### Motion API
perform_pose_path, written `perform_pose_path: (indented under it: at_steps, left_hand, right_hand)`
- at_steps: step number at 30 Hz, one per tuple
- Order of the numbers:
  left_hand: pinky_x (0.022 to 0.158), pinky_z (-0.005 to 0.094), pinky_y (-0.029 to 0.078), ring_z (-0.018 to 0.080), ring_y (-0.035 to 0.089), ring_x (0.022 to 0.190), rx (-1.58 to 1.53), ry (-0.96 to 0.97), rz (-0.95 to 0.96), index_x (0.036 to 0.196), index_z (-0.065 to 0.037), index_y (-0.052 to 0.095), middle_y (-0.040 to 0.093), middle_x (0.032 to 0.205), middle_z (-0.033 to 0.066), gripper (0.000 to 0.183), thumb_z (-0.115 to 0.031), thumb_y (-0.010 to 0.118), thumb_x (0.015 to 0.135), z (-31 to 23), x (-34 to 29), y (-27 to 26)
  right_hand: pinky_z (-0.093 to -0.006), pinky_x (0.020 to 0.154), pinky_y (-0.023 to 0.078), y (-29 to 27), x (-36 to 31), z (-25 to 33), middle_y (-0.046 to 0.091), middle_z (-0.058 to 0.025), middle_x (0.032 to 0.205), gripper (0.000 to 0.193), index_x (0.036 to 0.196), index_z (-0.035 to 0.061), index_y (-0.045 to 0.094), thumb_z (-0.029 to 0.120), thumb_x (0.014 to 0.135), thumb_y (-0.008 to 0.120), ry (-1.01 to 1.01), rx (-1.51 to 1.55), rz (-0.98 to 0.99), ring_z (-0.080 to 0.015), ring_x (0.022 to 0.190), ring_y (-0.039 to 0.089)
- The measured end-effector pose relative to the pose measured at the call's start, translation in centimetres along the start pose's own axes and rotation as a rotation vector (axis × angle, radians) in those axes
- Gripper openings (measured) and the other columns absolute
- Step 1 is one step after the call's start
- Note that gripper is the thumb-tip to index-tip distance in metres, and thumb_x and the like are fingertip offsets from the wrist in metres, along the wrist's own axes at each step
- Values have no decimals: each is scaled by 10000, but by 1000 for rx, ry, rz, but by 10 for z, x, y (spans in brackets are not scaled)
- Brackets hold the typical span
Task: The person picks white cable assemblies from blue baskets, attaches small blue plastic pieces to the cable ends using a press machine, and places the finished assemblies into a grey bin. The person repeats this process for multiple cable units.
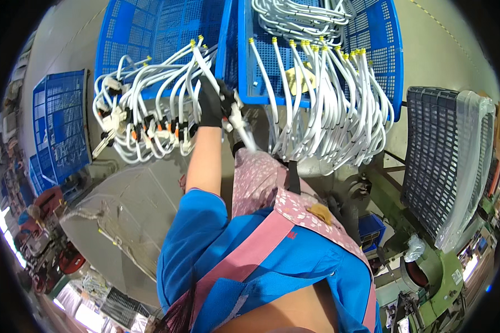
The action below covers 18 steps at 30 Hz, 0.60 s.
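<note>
My left hand point(210, 105), in a black glove, reaches to the front edge of the left blue crate. Its fingers are closed around a white hose point(204, 64) with a yellow tip, and white and dark fittings show beside the hand, partly blurred. Left of it hangs a bundle of white hoses point(164, 94) over the crate's rim, with white, black and orange fittings point(144, 130) at their lower bends. No part of my right hand can be seen.
Two blue crates, the left crate point(108, 44) and the right crate point(391, 61), stand side by side. Many yellow-tipped hoses point(322, 111) drape over the right one. A blue basket point(61, 125) sits at far left, a black crate point(433, 161) at right, beside green machinery point(441, 277).
</note>
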State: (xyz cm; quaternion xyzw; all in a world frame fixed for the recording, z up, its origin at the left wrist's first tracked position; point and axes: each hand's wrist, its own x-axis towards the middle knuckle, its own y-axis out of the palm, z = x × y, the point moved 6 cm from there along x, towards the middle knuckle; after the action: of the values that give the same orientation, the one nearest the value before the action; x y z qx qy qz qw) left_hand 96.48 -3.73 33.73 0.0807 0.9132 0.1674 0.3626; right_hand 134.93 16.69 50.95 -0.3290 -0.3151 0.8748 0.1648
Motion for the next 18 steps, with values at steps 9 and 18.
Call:
perform_pose_path:
  at_steps: [9, 18]
  left_hand:
    - [417, 235, 261, 79, 290, 438, 36, 9, -81, 881, -124, 488, 259, 509, -47, 384, -492, 418, 961, -115, -145, 60]
    - [497, 221, 418, 99, 515, 563, 330, 225, -12, 928, -43, 568, 566, 671, 43, 281, -314, 500, 951, -115, -292, 20]
  right_hand:
    - [-407, 738, 477, -5, 19, 31, 646, -183, 886, 275, 1047, 9, 613, 220, 872, 592, -245, 127, -57, -349, 800, 621]
    - [-445, 673, 473, 64, 116, -31, 636, -188, 793, 405, 929, 29, 611, 426, 848, 598, -140, -24, -96, -358, 770, 616]
